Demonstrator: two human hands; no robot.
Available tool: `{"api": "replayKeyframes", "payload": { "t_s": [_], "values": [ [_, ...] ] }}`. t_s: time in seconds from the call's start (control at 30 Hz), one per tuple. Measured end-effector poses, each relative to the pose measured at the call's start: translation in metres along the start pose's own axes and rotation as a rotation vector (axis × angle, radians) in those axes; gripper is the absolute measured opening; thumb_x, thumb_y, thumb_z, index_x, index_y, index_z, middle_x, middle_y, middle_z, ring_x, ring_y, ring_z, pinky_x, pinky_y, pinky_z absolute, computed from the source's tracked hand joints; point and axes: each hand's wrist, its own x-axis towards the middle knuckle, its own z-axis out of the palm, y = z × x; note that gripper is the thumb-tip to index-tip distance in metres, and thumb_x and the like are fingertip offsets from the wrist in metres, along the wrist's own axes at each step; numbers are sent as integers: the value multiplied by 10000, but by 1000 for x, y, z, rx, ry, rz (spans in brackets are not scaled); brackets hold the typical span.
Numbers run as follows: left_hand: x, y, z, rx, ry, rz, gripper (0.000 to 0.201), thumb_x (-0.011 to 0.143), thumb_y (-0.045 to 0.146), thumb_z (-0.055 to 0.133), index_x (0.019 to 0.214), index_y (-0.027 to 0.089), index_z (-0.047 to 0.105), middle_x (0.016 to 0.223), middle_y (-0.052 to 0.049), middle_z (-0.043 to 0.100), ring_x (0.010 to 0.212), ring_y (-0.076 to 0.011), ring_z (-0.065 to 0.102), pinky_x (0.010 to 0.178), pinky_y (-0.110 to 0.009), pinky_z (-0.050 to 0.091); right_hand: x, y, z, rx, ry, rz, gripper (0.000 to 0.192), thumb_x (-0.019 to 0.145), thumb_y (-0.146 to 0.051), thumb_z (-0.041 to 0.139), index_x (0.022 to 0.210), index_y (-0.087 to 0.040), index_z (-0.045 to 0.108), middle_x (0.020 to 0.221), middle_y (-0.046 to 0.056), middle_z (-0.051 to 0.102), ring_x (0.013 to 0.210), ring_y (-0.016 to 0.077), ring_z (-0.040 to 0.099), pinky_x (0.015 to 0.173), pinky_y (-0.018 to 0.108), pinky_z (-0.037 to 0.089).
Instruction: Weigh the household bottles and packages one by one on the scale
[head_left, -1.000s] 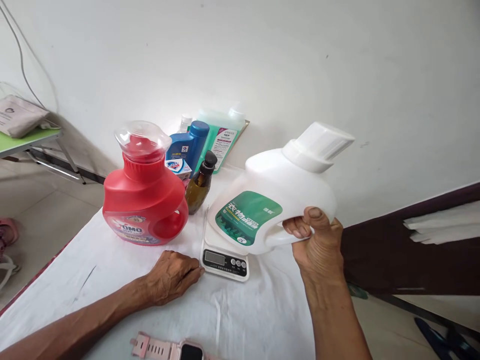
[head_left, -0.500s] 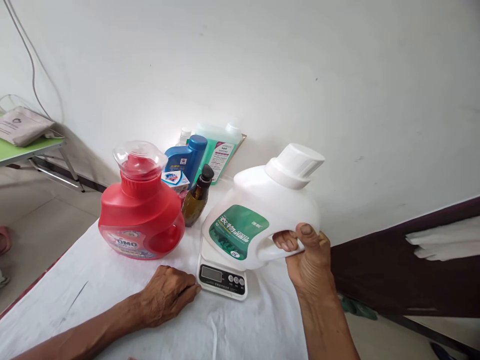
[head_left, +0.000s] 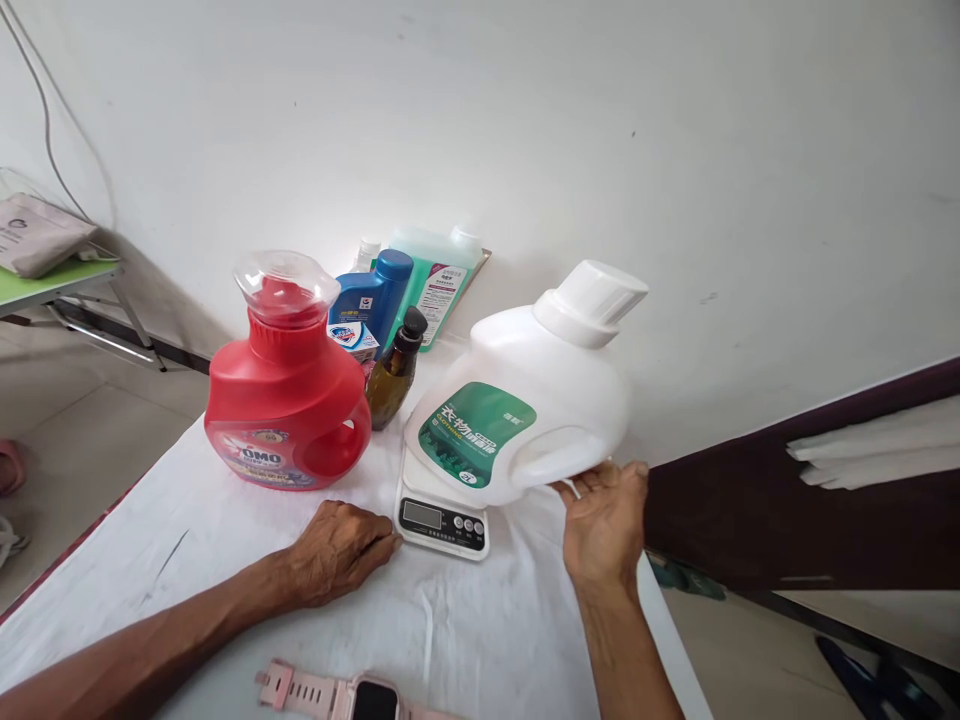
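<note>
Now a white detergent jug (head_left: 525,395) sits on a small kitchen scale (head_left: 442,510).
From the head view, the right hand (head_left: 604,520) is open-fingered just under the jug's handle, gripping nothing; the left hand (head_left: 341,550) rests loosely curled on the white cloth (head_left: 187,560), fingertips at the scale's edge, seemingly bracing it. A red jug (head_left: 289,400) stands nearby.

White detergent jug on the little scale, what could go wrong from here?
1. The white jug is far wider than the scale and overhangs it; with the right hand open, only fingertips at its base, it might tip.
2. It may topple onto the brown bottle close beside it.
3. The left hand touches the scale's edge, possibly skewing the reading.
</note>
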Motion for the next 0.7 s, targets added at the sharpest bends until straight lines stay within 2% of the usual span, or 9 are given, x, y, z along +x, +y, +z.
{"api": "replayKeyframes", "payload": {
  "t_s": [0.1,0.27,0.43,0.7],
  "values": [
    [0,0,-1,15,-2,12,399,1046,277,452,660,189,399,565,45,435,518,-99,285,560,-287,177,-18,32,-20,-93,12,100,655,783,-854,627,751,-200,660,705,27,636,634,171,581,567,300,466],
    [0,1,-3,41,-4,32,411,1054,264,453,651,187,449,561,45,444,507,-97,308,553,-291,191,-36,63,-34,-239,-25,99,660,832,-827,631,752,-174,687,660,35,646,557,145,553,511,271,409],
    [0,1,-4,47,-12,43,408,1057,262,454,656,185,461,573,40,464,510,-95,332,555,-287,207,-32,68,-32,-252,-54,119,650,829,-814,659,725,-172,675,650,29,634,543,126,511,483,250,366],
    [1,3,-5,75,-32,22,415,1063,285,446,660,183,447,575,37,456,531,-102,287,570,-301,170,-35,65,-32,-277,-120,98,528,849,-681,740,699,-191,614,665,-15,583,577,105,463,516,234,361]
  ]
}}
